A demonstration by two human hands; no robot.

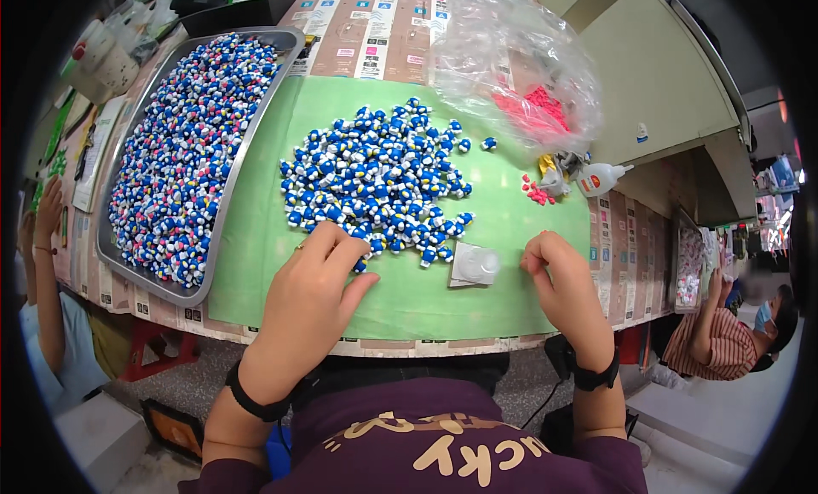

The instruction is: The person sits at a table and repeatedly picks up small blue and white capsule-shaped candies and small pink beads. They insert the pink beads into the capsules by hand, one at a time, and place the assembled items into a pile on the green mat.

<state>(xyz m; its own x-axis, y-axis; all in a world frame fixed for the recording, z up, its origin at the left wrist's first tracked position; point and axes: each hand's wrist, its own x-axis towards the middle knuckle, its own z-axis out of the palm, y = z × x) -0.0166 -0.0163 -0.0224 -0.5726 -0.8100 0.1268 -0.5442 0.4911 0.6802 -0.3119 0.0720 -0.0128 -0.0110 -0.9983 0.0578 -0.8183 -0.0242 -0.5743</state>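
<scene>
My left hand [317, 281] reaches to the near edge of a loose pile of small blue-and-white figures [375, 174] with yellow bits. Its thumb stands apart from the bent fingers, and one figure lies right by the index fingertip. Over the green mat [409, 311], my right hand [561, 277] has thumb and index finger pinched together; anything between them is hidden or too small to name. Left of that hand, a small clear round cup [485, 265] sits on a pale square card [460, 272].
A metal tray [220, 206] full of similar figures with pink bits stands left. Far right are a clear plastic bag [477, 59] of pink pieces [545, 110], loose pink pieces [535, 190] and a white squeeze bottle [599, 179]. Other people [724, 336] sit at both sides.
</scene>
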